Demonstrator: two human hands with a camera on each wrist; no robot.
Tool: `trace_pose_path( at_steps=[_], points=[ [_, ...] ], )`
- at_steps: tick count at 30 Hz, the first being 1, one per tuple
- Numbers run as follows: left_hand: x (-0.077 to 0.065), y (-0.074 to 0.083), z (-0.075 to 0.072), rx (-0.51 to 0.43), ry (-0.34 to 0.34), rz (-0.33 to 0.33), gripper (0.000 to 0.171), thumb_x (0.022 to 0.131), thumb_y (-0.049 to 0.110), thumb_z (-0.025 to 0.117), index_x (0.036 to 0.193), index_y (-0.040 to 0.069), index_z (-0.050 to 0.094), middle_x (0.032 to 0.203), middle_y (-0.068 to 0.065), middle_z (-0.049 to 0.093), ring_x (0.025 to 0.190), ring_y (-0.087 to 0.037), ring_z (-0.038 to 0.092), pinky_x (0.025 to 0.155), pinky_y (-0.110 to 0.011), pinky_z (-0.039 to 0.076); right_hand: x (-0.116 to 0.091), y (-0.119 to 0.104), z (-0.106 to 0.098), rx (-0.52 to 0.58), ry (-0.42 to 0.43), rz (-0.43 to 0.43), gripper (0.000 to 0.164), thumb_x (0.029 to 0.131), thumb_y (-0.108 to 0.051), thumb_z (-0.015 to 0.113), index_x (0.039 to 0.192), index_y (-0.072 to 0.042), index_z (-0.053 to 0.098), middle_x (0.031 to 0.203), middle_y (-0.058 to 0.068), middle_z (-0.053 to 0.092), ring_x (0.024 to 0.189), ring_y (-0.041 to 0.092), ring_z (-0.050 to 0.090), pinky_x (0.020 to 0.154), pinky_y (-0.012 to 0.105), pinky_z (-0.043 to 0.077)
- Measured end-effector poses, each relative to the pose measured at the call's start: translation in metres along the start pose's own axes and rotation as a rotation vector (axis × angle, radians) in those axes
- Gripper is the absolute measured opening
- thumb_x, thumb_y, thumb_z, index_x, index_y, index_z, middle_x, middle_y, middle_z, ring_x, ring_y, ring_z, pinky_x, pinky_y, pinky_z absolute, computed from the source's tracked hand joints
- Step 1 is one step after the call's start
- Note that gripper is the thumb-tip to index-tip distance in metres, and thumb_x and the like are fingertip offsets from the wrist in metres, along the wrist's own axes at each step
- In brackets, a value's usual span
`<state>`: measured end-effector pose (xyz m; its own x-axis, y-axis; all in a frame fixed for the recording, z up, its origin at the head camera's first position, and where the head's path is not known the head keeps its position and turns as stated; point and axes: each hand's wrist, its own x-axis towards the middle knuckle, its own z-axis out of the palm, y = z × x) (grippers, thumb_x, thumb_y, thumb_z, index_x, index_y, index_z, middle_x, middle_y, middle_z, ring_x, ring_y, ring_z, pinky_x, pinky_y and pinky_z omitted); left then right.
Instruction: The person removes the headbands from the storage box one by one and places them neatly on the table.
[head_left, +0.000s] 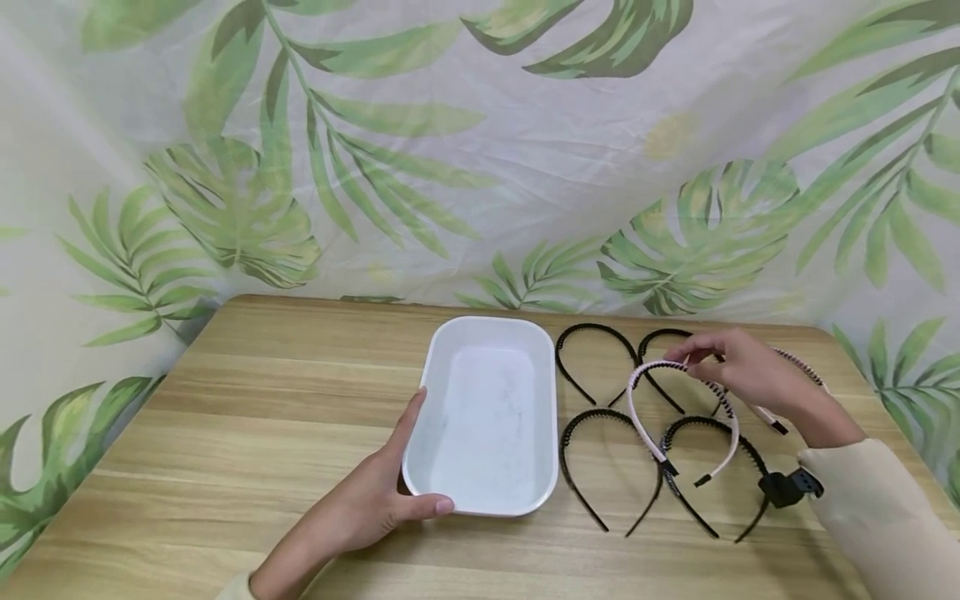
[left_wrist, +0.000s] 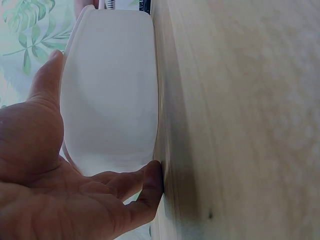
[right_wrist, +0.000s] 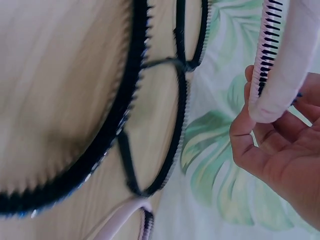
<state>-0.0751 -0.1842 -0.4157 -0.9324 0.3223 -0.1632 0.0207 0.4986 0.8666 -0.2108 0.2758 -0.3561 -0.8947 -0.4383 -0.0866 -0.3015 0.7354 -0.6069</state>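
A white rectangular basin [head_left: 480, 502] stands on the wooden table, its bare inside facing up. My left hand [head_left: 367, 504] grips its near left corner, thumb at the front side and fingers along the left wall. In the left wrist view, bent fingers [left_wrist: 150, 192] press close to the table against the basin's outer wall. My right hand [head_left: 738, 375] pinches a pink headband [head_left: 642, 421] with dark teeth by the top of its arch. This headband hangs tilted over the black ones, its black-tipped ends pointing down. The right wrist view shows its arch [right_wrist: 280, 97] between thumb and fingers.
Several black toothed headbands lie right of the basin, among them a near one [head_left: 573, 475] and a far one [head_left: 592, 327]. Another pink headband [head_left: 801, 364] lies partly behind my right wrist. A leaf-patterned cloth [head_left: 420, 167] hangs behind the table [head_left: 247, 417].
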Motion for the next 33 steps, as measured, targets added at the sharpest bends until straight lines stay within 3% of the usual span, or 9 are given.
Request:
trace_pose_path(
  at_steps=[5, 12, 19, 27, 33],
  points=[
    [0.000, 0.001, 0.001, 0.000, -0.001, -0.005, 0.128, 0.084, 0.038, 0.089, 0.169, 0.034, -0.007, 0.172, -0.016, 0.024, 0.123, -0.022, 0.059, 0.102, -0.014, 0.040, -0.012, 0.017, -0.003, -0.040, 0.020, 0.005, 0.024, 0.100, -0.003, 0.064, 0.121, -0.004, 0.075, 0.104, 0.007, 0.073, 0.089, 0.004, 0.060, 0.075, 0.025, 0.049],
    [0.000, 0.001, 0.001, 0.009, 0.005, -0.003, 0.128, 0.084, 0.038, 0.089, 0.169, 0.033, -0.007, 0.173, -0.016, 0.021, 0.125, -0.022, 0.059, 0.104, -0.013, 0.039, -0.031, 0.046, -0.007, -0.115, 0.092, -0.071, 0.024, 0.093, 0.004, 0.070, 0.111, -0.009, 0.079, 0.100, -0.002, 0.075, 0.089, 0.000, 0.062, 0.076, 0.022, 0.050],
    [0.000, 0.000, 0.002, 0.014, 0.011, -0.013, 0.129, 0.083, 0.037, 0.089, 0.169, 0.034, -0.006, 0.173, -0.016, 0.021, 0.124, -0.022, 0.059, 0.103, -0.014, 0.040, -0.046, 0.068, -0.013, -0.082, 0.097, -0.039, 0.022, 0.094, 0.006, 0.068, 0.111, -0.003, 0.078, 0.099, -0.010, 0.073, 0.087, -0.008, 0.058, 0.070, 0.020, 0.049],
    [0.000, -0.001, 0.001, -0.010, -0.004, -0.002, 0.129, 0.084, 0.036, 0.089, 0.169, 0.033, -0.008, 0.171, -0.017, 0.026, 0.119, -0.022, 0.061, 0.100, -0.014, 0.042, -0.062, 0.089, -0.013, -0.055, 0.132, -0.065, 0.022, 0.089, 0.014, 0.068, 0.105, 0.002, 0.077, 0.093, -0.021, 0.070, 0.084, -0.005, 0.059, 0.068, 0.017, 0.047],
    [0.001, 0.000, 0.001, -0.006, 0.000, 0.003, 0.128, 0.084, 0.035, 0.089, 0.169, 0.033, -0.007, 0.171, -0.018, 0.025, 0.120, -0.022, 0.061, 0.100, -0.014, 0.042, -0.074, 0.102, -0.011, -0.072, 0.139, -0.036, 0.022, 0.087, 0.016, 0.067, 0.101, 0.002, 0.078, 0.090, -0.024, 0.069, 0.082, -0.009, 0.056, 0.063, 0.020, 0.048]
  ],
)
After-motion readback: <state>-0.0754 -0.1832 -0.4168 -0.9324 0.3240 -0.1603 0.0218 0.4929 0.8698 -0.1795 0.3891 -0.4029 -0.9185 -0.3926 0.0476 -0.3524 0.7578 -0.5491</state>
